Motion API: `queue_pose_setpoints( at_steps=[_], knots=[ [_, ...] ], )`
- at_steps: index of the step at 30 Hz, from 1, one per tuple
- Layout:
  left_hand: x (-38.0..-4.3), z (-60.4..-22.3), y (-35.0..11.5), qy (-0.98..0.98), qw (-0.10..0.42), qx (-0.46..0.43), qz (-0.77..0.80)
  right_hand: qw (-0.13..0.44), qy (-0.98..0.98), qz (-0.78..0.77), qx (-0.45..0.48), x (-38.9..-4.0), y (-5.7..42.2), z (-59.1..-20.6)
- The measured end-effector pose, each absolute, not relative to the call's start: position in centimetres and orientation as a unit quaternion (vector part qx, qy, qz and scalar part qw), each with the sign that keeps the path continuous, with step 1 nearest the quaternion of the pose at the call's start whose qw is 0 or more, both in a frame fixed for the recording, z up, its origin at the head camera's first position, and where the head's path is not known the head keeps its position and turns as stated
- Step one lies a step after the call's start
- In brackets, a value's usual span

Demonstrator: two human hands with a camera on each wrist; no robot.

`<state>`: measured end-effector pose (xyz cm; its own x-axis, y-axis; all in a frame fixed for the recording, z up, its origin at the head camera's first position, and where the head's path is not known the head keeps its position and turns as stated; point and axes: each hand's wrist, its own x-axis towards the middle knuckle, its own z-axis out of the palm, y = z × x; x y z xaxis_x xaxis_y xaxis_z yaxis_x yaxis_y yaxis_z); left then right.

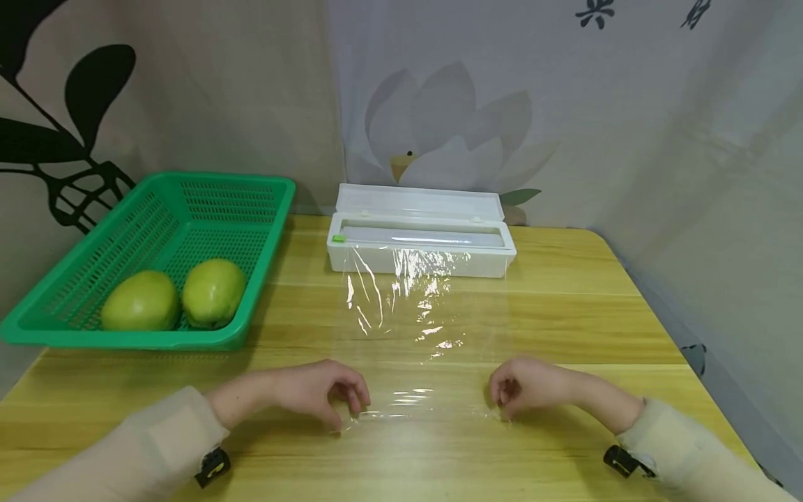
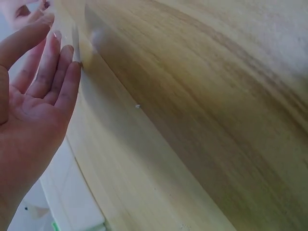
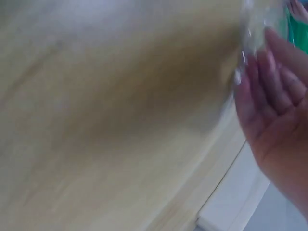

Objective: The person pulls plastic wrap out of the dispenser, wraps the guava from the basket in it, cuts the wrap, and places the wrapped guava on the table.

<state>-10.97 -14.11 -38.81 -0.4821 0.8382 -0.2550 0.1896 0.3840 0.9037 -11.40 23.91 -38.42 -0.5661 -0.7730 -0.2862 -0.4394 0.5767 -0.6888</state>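
Observation:
A sheet of clear cling film (image 1: pixel 423 335) stretches from a white dispenser box (image 1: pixel 337 261) toward me over the wooden table. My left hand (image 1: pixel 316 390) pinches its near left corner between thumb and fingers. On the opposite side, my right hand (image 1: pixel 533 385) pinches the near right corner. Bunched film (image 3: pixel 244 53) shows by the right fingertips in the right wrist view. Seen from the left wrist, the left hand (image 2: pixel 36 110) has its thumb close to the index fingertip, the other fingers gently bent. The box's lid (image 1: pixel 420 202) stands raised, with the roll visible inside.
A green plastic basket (image 1: pixel 125 339) stands at the left of the table (image 1: pixel 583 314). Two yellow-green fruits (image 1: pixel 141 303) lie in its near end. Behind the table hangs a printed cloth (image 1: pixel 627 125), and the table's right edge slopes toward me.

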Motion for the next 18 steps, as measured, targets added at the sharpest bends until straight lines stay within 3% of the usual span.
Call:
queue_pose_setpoints(
  at_steps=[3,6,9,11,15,18],
  knots=[
    [-11.0,-38.7,-14.2,0.752,0.351,0.353,0.431,0.237,0.869,-0.185,-0.392,-10.6,23.4,-38.1],
    [-11.3,-38.4,-14.3,0.750,0.322,0.346,0.464,0.222,0.876,-0.164,-0.394,-10.2,23.4,-37.4],
    [-11.9,-37.9,-14.5,0.751,0.268,0.325,0.509,0.218,0.874,-0.214,-0.379,-10.5,23.7,-36.6],
    [-12.4,-37.4,-14.4,0.778,0.212,0.304,0.508,0.182,0.883,-0.233,-0.366,-11.1,23.8,-36.1],
    [-13.2,-37.2,-14.0,0.869,0.114,0.286,0.388,0.098,0.919,-0.195,-0.329,-12.2,23.9,-36.0],
    [-13.5,-37.6,-13.9,0.911,0.104,0.295,0.268,0.091,0.933,-0.147,-0.316,-12.7,24.2,-36.9]
  ],
)
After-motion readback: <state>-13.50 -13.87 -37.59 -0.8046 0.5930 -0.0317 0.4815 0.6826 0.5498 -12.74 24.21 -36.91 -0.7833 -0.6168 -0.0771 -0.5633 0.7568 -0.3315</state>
